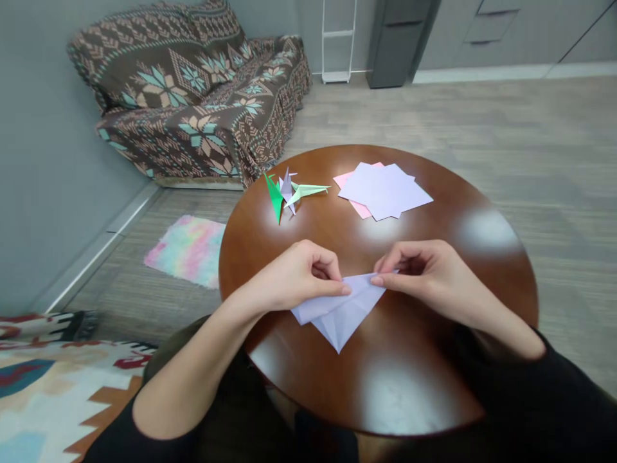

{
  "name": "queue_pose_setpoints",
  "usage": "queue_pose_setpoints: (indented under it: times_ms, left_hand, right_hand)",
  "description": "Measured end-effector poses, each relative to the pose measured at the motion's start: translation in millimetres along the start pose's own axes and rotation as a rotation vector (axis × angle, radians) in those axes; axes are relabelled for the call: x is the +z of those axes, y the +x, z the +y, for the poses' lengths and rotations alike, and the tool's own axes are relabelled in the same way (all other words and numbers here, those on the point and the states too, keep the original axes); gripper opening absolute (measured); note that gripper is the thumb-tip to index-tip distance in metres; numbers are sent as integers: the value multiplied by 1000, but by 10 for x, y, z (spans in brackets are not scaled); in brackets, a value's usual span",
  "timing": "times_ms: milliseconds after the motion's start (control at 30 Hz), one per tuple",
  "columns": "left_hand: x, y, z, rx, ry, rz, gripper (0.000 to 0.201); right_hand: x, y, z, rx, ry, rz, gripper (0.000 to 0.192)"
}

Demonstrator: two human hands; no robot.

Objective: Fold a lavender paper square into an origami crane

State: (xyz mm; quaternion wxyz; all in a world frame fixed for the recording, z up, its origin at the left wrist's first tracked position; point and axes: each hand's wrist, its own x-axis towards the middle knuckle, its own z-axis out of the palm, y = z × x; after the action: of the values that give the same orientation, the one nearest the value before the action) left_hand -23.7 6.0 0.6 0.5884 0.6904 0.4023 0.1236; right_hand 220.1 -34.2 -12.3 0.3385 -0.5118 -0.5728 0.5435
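A folded lavender paper [343,312] lies on the round brown wooden table [419,379], its point aimed toward me. My left hand [299,275] pinches its upper left edge, thumb and fingers closed on a flap. My right hand [424,271] pinches the upper right corner of the same paper. Both hands rest close together over the sheet, hiding its top edge.
Folded paper cranes in green, lavender and pale green [288,191] sit at the table's far left. A stack of lavender and pink square sheets [383,190] lies at the far middle. A patterned sofa [193,96], a pastel mat [189,249] and a rug [43,392] are on the floor around.
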Motion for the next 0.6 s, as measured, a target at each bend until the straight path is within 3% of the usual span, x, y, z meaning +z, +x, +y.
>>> queue_pose_setpoints:
  times_ms: [133,333,600]
  left_hand:
    - [-16,4,-20,-5,-14,-8,28]
    - [104,16,33,39,-125,159,27]
    - [238,4,130,114,-237,282,26]
  right_hand:
    - [5,2,7,18,93,-8,29]
    - [168,-8,63,-73,357,259,29]
    - [227,-34,91,-15,318,154,21]
